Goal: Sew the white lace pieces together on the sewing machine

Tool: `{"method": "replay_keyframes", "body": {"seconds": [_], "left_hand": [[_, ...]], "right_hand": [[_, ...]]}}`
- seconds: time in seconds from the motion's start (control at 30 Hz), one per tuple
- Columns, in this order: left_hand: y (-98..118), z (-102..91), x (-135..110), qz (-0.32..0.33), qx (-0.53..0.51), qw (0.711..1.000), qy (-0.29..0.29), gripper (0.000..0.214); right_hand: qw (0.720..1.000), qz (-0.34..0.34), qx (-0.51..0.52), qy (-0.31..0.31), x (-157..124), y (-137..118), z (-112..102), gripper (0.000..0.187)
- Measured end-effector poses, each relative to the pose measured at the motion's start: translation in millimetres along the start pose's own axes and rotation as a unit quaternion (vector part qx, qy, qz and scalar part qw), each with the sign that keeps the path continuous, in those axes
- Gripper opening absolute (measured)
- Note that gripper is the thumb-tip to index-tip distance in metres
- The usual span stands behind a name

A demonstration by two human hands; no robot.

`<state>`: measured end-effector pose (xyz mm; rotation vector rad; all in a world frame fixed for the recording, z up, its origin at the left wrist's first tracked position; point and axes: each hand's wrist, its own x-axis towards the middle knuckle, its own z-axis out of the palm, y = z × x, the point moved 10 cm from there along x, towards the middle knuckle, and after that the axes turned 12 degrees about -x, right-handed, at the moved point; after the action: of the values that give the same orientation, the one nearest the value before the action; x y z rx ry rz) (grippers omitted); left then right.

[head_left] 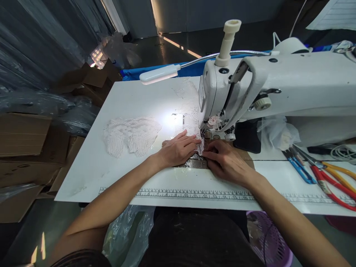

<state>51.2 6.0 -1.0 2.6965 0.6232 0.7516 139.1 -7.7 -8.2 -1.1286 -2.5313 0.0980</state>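
1. A white table point(89, 167) is lit by a lamp point(160, 74), with cardboard boxes point(25, 133) stacked at its left.
2. The left hand point(180, 149) is laid flat, fingers extended over the lace strip point(200, 148); the strip's near edge is pinched between thumb and fingers of the right hand point(226, 158).
3. The strip is placed under the needle area of the sewing machine point(306, 81), its long axis pointed away from the body.
4. Left of the hands, a scalloped lace piece point(132, 135) is spread crosswise.
5. At right, something pale is held in a translucent bag point(283, 133), beside scissors point(332, 185).
6. Below the table, the contents of a purple basket point(286, 256) are poorly seen, perhaps scraps.
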Motion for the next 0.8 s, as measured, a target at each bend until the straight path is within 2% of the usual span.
{"method": "replay_keyframes", "body": {"seconds": [0.13, 0.3, 0.37, 0.43, 0.5, 0.57, 0.8], "left_hand": [[7, -0.2, 1, 0.028, 0.058, 0.998, -0.003, 0.01], [18, -1.3, 3, 0.072, 0.07, 0.995, -0.016, 0.011], [21, 0.3, 3, 0.086, 0.07, 0.993, -0.028, 0.014], [22, -0.3, 3, 0.091, 0.073, 0.993, -0.027, 0.017], [23, -1.9, 3, 0.091, 0.079, 0.993, -0.02, 0.018], [24, -3.9, 2, 0.093, 0.086, 0.992, -0.009, 0.018], [25, -2.9, 1, 0.099, 0.072, 0.992, 0.0, 0.018]], "right_hand": [[1.0, -0.006, 0.021, -0.02, -2, -1, 1, 0.028], [0.998, -0.008, 0.047, -0.034, -1, 1, 0, 0.029], [0.997, 0.0, 0.08, -0.021, -2, 6, -3, 0.03], [0.994, 0.042, 0.097, 0.015, -3, 19, -7, 0.031], [0.992, 0.096, 0.073, 0.042, -5, 34, -7, 0.035], [0.992, 0.118, 0.028, 0.038, -6, 41, -2, 0.041], [0.996, 0.08, -0.03, 0.035, -3, 32, 6, 0.038]]}}
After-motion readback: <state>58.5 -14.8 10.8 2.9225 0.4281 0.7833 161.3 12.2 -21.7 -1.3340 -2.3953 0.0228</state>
